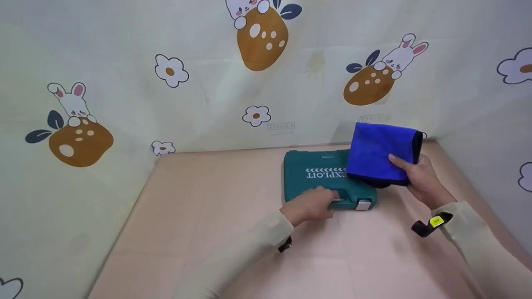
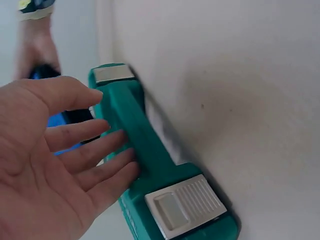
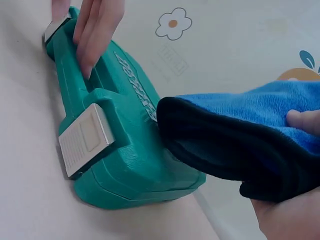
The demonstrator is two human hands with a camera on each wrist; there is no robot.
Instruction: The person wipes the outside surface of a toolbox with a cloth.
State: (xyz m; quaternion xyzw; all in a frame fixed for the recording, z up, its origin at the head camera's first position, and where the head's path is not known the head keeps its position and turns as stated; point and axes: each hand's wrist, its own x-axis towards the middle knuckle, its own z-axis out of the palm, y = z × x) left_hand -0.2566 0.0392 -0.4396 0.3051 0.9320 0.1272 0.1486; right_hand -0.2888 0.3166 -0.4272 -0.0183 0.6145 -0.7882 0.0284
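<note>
A green hard plastic tool case (image 1: 316, 166) with white lettering lies at the back of the table, its handle side facing me. My left hand (image 1: 311, 204) is at the case's handle (image 2: 132, 122). In the left wrist view its fingers are nearly straight over the handle, with the thumb apart. My right hand (image 1: 426, 182) holds a folded blue cloth (image 1: 380, 151) with black edging, thumb on top and the other fingers underneath. The cloth hangs above the case's right part and hides that corner. A silver latch (image 3: 87, 140) sits at each end of the handle.
The pale pink table top (image 1: 216, 199) extends left of the case and in front of it. Behind stands a pale wall covering (image 1: 199, 112) printed with rabbits and flowers, close to the case's back edge. Another patterned side (image 1: 490, 137) rises on the right.
</note>
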